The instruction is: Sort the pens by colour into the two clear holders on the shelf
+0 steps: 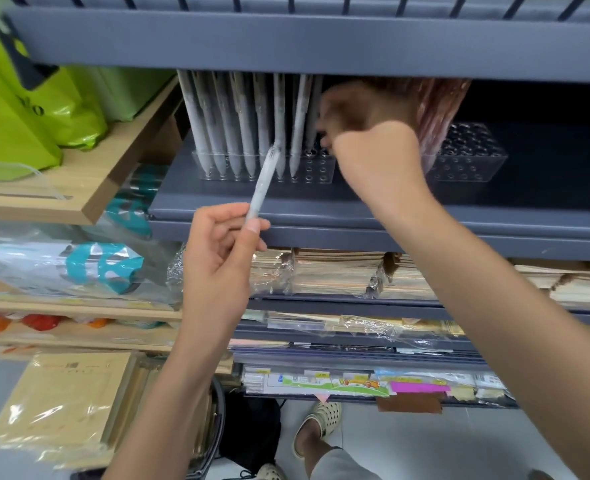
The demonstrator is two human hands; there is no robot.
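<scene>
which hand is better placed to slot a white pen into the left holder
Left. The left hand pinches a white pen whose far end reaches the left holder, near its free holes. The right hand is blurred, further in, beside the pink pens.

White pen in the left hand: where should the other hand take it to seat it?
Probably the bare mid-barrel of the white pen, pinched from the right: the left hand covers only its lower end, it slants up toward the left holder, and standing pens crowd its left side.
</scene>
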